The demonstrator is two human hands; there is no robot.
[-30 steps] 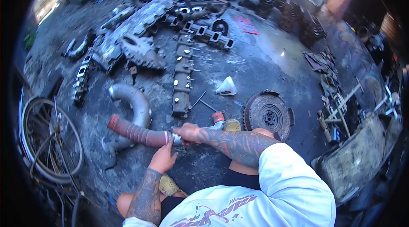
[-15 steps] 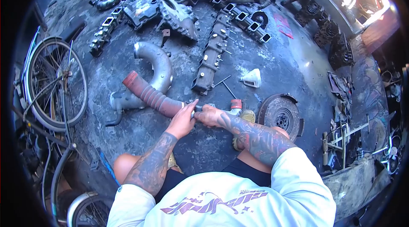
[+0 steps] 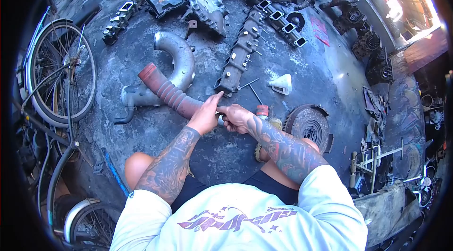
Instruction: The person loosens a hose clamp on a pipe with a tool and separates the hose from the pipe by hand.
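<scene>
My left hand [image 3: 206,114] lies on the near end of a red ribbed hose [image 3: 174,95], its fingers pointing up and pressed together around the joint. Close against it, my right hand [image 3: 235,118] is closed with the fingers curled at the same joint; what it pinches is too small to make out. A metal pipe runs under my hands toward a red coupling [image 3: 262,111] on the right. Behind the hose rests a curved grey metal pipe [image 3: 181,60].
A toothed flywheel [image 3: 309,128] lies to the right, near a white plastic piece [image 3: 281,84] and a T-shaped tool [image 3: 255,91]. A long manifold [image 3: 239,55] lies ahead. A bicycle wheel [image 3: 62,72] stands at left, metal scrap at right.
The view has tilted down and shifted. My left hand has moved from a pointing finger to lying along the hose end, and my right hand stays closed beside it.
</scene>
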